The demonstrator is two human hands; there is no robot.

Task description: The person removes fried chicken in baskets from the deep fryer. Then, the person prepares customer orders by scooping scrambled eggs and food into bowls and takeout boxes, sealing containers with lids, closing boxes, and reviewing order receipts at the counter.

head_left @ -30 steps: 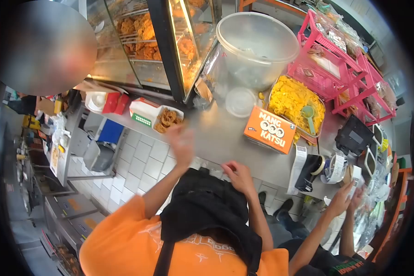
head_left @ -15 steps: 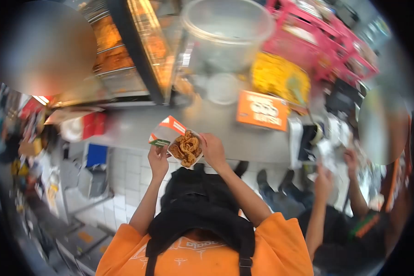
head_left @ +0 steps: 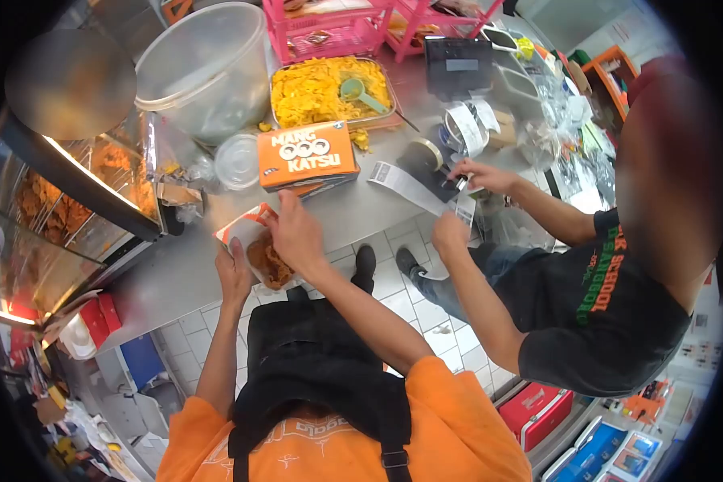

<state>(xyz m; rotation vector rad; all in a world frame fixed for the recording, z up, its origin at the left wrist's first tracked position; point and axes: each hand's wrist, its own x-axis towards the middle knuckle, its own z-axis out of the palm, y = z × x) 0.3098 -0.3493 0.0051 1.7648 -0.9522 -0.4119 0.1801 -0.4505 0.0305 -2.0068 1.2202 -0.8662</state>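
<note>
My left hand (head_left: 233,277) grips the left side of an open paper takeaway box (head_left: 237,228), its fingers partly hidden by the carton. Inside the box lie brown fried food pieces (head_left: 268,261). Across its upper right reaches my right hand (head_left: 297,234), fingers bent onto the rim or flap and covering part of the food. The box is held at the counter's front edge. Just beyond my right hand stands a closed orange box printed "MANG KATSU" (head_left: 308,157).
A tray of yellow food (head_left: 329,90) with a green scoop, a large clear tub (head_left: 205,72) and pink baskets (head_left: 329,28) stand behind. At left is a lit display case (head_left: 96,193). At right a co-worker's hands (head_left: 451,233) handle a long receipt strip (head_left: 402,185).
The view has swung to the right, showing more of the co-worker. My right hand has shifted from the box's right side up over its top edge, hiding more of the food.
</note>
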